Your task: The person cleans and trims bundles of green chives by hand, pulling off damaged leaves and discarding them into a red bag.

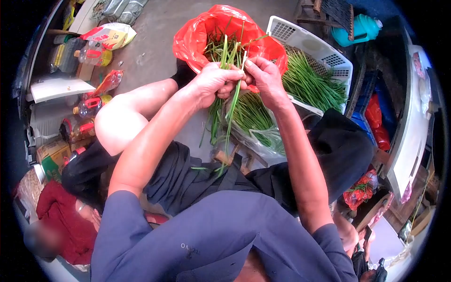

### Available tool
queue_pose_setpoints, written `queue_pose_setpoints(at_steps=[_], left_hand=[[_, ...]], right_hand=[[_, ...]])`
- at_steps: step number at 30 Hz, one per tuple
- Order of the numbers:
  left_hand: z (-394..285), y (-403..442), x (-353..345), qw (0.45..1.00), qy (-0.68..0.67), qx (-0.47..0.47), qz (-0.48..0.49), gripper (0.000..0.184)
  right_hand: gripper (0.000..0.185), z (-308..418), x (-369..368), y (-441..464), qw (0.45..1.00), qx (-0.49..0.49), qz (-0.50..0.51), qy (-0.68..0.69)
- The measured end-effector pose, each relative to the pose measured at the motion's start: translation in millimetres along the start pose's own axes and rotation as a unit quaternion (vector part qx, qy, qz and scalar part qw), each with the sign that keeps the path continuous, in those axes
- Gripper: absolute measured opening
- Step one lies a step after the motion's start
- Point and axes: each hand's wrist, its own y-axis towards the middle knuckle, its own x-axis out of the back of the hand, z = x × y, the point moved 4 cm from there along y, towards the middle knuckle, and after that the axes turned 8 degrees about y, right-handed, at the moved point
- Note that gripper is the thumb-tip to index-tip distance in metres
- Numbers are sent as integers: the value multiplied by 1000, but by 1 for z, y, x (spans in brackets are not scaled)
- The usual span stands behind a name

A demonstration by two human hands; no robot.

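My left hand (213, 82) is closed around a bunch of long green stalks (230, 101), whose leaves hang below it and whose pale ends stick up above. Close beside it, my right hand (265, 77) pinches at a pale stalk end at the fingertips. Just beyond both hands is a red plastic bag (190, 40), open at the top, with loose green and brownish leaves inside. More green stalks (310, 82) lie in a white plastic basket (340, 70) to the right. Below my right hand, further stalks (251, 113) lie in a clear plastic bag (272, 141).
Bottles (94, 54) and packages line the left side. A turquoise jug (364, 29) stands at the upper right, near a dark wooden chair (331, 14). A person in a dark red top (63, 221) is at the lower left; part of another person shows at the lower right.
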Motion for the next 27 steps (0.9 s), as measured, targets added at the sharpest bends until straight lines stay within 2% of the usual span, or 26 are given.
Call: queue_pose_setpoints(at_steps=[5,15,21,22,25,26,27], left_hand=[[0,-1,-1,1000,-7,7,6,18],[0,-4,-3,999,-27,21,11,13],[-2,-9,-4,999,-25,22,38,13],[-3,-11,-5,998,-29,21,52,13],[-10,-15,-4,997,-56,15,53,13],[-13,-17,-3,997,-52,9,47,12],[-16,-19,-2,997,-53,9,47,12]], right_hand=[[23,-5,1,4,1000,8,-6,-21],[19,-7,12,13,998,46,-52,10],[20,-2,22,22,988,52,-143,12],[17,-2,24,26,986,52,-150,45],[14,-2,25,33,984,77,-159,17],[24,-3,24,38,987,79,-142,-8],[24,-5,21,39,987,78,-142,-9]])
